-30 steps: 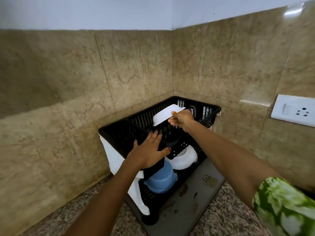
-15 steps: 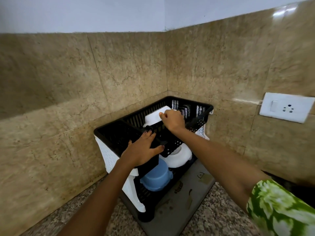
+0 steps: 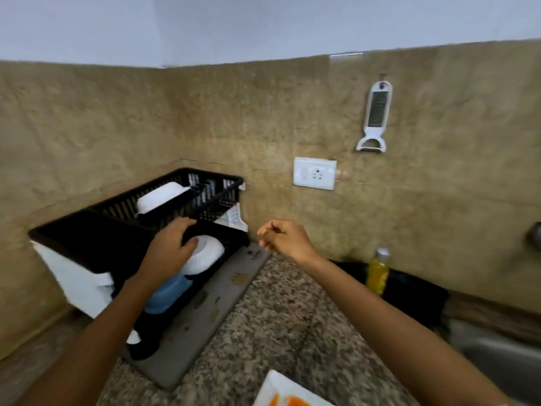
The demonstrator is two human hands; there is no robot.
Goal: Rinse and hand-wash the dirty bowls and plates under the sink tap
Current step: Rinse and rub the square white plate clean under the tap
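Right hand [image 3: 281,238] had come off the upper tier, fingers loosely curled, holding nothing. Left hand [image 3: 172,247] still lay flat on the black dish rack [image 3: 96,238], gripping nothing. White bowl [image 3: 164,194] stayed racked at 10 o'clock from the right hand: likely washed. A soiled white plate [image 3: 281,389] lay at 6 o'clock, the sink [image 3: 497,356] near 4.

Right hand [image 3: 282,238] off white bowl [image 3: 160,196], withdrawn from rack [image 3: 216,200], empty.
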